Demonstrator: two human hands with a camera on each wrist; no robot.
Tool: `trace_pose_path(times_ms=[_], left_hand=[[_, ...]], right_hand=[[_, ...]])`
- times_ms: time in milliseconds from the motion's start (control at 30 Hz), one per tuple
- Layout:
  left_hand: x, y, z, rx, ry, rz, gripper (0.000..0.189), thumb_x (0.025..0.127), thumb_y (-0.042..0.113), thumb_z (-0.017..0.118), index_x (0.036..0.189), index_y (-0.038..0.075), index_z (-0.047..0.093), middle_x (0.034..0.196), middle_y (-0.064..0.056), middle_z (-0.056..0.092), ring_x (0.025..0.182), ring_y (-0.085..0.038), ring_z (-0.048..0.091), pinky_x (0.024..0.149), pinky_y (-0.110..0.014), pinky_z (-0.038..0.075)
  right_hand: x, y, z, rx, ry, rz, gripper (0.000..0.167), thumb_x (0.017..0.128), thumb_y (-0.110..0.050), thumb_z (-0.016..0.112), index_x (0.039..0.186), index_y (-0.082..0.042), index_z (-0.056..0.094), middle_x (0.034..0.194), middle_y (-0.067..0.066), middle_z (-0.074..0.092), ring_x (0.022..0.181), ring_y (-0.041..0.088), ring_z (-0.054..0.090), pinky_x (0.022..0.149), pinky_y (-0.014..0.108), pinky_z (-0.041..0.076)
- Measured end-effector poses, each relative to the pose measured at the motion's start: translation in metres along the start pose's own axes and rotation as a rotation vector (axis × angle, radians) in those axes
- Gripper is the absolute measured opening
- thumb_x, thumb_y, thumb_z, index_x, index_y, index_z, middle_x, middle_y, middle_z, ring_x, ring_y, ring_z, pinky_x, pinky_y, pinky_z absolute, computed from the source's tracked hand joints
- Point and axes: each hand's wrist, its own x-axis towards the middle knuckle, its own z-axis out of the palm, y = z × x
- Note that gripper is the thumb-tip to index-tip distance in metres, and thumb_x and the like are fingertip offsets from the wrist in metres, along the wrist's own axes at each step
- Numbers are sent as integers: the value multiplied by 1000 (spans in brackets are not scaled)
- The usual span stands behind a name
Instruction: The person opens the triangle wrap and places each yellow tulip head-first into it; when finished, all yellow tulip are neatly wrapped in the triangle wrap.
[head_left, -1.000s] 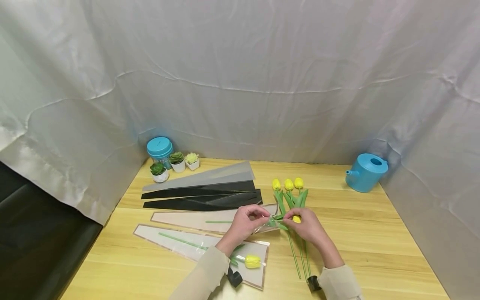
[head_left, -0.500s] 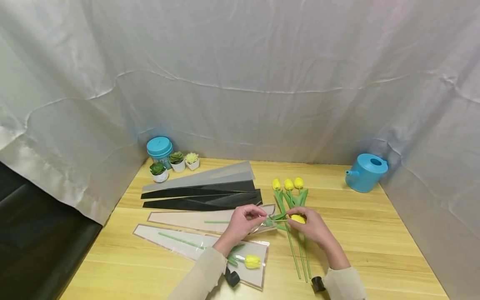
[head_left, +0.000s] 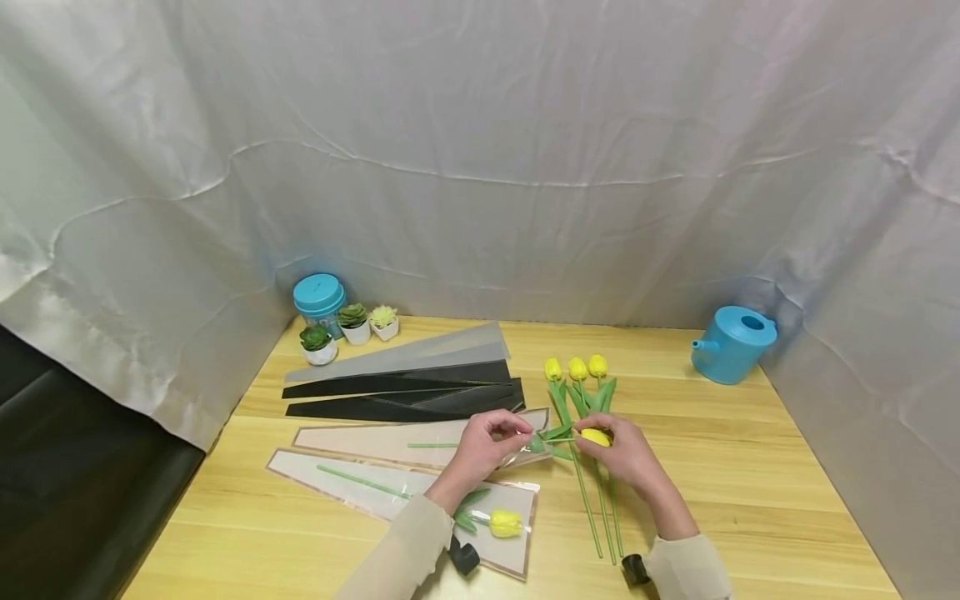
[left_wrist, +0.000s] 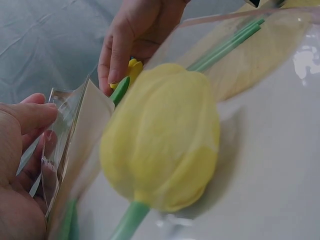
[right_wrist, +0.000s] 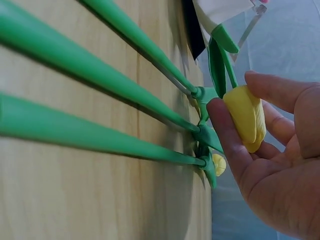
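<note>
My left hand point(head_left: 486, 446) pinches the open, wide end of a clear-fronted flower sleeve point(head_left: 337, 435) with pale backing; in the left wrist view its plastic edge point(left_wrist: 62, 125) lies between thumb and fingers. My right hand point(head_left: 622, 454) holds a yellow tulip point(right_wrist: 243, 117) by its bloom, between thumb and fingertips. That tulip's stem point(head_left: 431, 445) runs left inside the sleeve, while its leaves are at the opening. Nearer me lies a second sleeve point(head_left: 300, 462) with a whole tulip point(head_left: 505, 523) inside. Three loose tulips point(head_left: 577, 369) lie side by side beneath my right hand.
Two black sleeves point(head_left: 405, 403) and a grey one point(head_left: 450, 346) lie farther back. At the back left stand a blue lidded container point(head_left: 319, 293) and three small potted succulents point(head_left: 320, 343). A blue watering can point(head_left: 733, 346) stands back right. Grey cloth point(head_left: 480, 233) walls the table.
My right hand has shifted from the stem behind the bloom to the bloom itself, slightly to the right. The sleeve and left hand have moved a little left. The last half second shows almost no motion.
</note>
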Motion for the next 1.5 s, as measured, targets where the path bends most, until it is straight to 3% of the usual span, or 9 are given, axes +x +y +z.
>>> trace_pose_path(times_ms=[567, 933, 1500], left_hand=[[0, 1, 1, 6, 1, -3, 11, 90, 14, 82, 101, 10, 81, 97, -11, 76, 79, -7, 62, 71, -19, 50], [0, 1, 3, 2, 1, 0, 11, 90, 13, 82, 101, 11, 80, 96, -11, 76, 79, -8, 63, 71, -19, 50], [-1, -1, 2, 5, 1, -16, 11, 90, 17, 82, 100, 13, 81, 98, -9, 76, 82, -9, 64, 72, -20, 51]], right_hand=[[10, -10, 20, -49, 52, -8, 19, 95, -19, 78, 112, -13, 76, 126, 9, 72, 128, 40, 61, 108, 59, 47], [11, -11, 30, -47, 22, -35, 18, 90, -21, 82, 107, -17, 79, 119, 4, 75, 118, 32, 67, 101, 53, 54], [12, -9, 35, -50, 33, -8, 17, 91, -19, 82, 107, -17, 78, 121, 4, 75, 118, 29, 66, 102, 51, 54]])
